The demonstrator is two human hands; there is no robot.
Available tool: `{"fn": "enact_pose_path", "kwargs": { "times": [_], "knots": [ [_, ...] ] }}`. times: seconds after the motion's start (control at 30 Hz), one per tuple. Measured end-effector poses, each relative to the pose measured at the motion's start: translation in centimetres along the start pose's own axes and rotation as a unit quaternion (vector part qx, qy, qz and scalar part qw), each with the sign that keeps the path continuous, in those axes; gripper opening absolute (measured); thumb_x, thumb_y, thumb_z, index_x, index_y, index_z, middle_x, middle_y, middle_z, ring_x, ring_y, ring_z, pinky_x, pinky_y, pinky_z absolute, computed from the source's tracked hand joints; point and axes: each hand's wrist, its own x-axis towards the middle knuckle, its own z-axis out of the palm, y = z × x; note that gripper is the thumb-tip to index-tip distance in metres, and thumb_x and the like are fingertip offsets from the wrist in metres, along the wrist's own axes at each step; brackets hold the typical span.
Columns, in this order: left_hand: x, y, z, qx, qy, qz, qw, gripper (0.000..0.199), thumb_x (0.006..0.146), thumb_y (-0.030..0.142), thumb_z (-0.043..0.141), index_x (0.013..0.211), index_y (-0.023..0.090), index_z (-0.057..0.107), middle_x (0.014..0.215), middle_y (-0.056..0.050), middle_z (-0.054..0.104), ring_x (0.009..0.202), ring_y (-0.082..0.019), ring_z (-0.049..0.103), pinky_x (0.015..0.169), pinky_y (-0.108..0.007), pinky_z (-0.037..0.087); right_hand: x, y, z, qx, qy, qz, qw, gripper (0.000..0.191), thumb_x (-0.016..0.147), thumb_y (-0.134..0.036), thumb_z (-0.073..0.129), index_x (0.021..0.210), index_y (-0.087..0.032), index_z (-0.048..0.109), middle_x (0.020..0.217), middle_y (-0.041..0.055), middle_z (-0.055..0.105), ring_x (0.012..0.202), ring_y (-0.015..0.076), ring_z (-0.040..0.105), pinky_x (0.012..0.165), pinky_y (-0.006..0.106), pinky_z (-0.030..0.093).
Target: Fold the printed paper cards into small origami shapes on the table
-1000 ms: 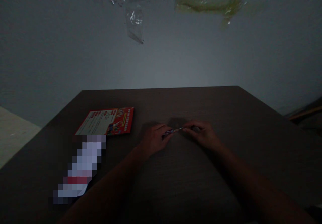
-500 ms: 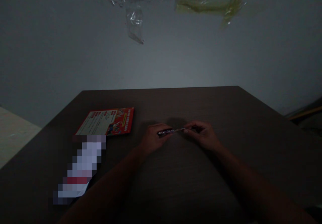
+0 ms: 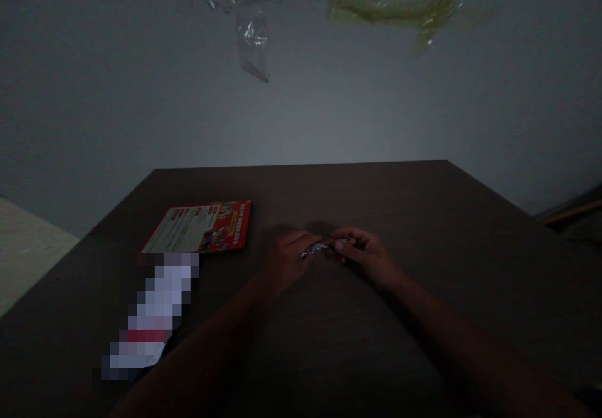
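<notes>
A small, thin item with a dark, white and reddish pattern [image 3: 316,249] is held just above the table, between my two hands; it is too dark to tell what it is. My left hand [image 3: 290,256] grips its left part, fingers over the far side. The thumb and fingers of my right hand [image 3: 364,252] pinch its right end. To the left of my hands lies a red and cream printed board or book [image 3: 226,230] with pictures and text.
The dark brown table [image 3: 301,189] reaches to a grey wall. A blurred-out pale item [image 3: 160,305] lies at the left, beside my left forearm. Yellow tape [image 3: 380,10] and a clear plastic scrap [image 3: 254,42] stick to the wall.
My right hand has moved left, closer to my left hand. The patterned item has turned, showing more of its surface, and its left end points slightly nearer to me.
</notes>
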Motion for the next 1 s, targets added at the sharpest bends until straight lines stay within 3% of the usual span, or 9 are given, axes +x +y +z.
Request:
{"fn": "enact_pose_path", "kwargs": {
  "times": [0.3, 0.63, 1.0],
  "knots": [
    [-0.1, 0.0, -0.2, 0.016, -0.023, 0.017, 0.999, 0.021, 0.078, 0.012, 0.055, 0.097, 0.016, 0.062, 0.085, -0.006, 0.066, 0.074, -0.015, 0.061, 0.066, -0.026, 0.049, 0.1, 0.6, 0.2, 0.054, -0.015, -0.001, 0.998, 0.025, 0.068, -0.028, 0.075, 0.09, -0.019, 0.065, 0.073, -0.0007, 0.066, 0.053, 0.0072, 0.052, 0.054, 0.023, 0.044],
    [-0.1, 0.0, -0.8, -0.004, -0.075, -0.028, 0.997, 0.033, 0.067, 0.008, 0.055, 0.098, 0.017, 0.062, 0.087, -0.006, 0.066, 0.078, -0.018, 0.061, 0.067, -0.027, 0.048, -0.1, 0.1, 0.4, 0.028, -0.009, 0.025, 0.999, 0.034, 0.061, -0.027, 0.079, 0.09, -0.019, 0.064, 0.075, -0.0003, 0.066, 0.057, 0.0083, 0.055, 0.052, 0.021, 0.044],
    [-0.2, -0.2, -0.7, -0.028, -0.104, -0.038, 0.993, 0.021, 0.071, 0.013, 0.057, 0.09, 0.016, 0.064, 0.078, -0.004, 0.065, 0.07, -0.016, 0.06, 0.061, -0.025, 0.044, -0.3, -0.2, 0.3, -0.036, -0.016, 0.011, 0.999, 0.033, 0.062, -0.024, 0.077, 0.091, -0.02, 0.062, 0.081, 0.0004, 0.068, 0.068, 0.0113, 0.061, 0.062, 0.025, 0.046]
  ]
}}
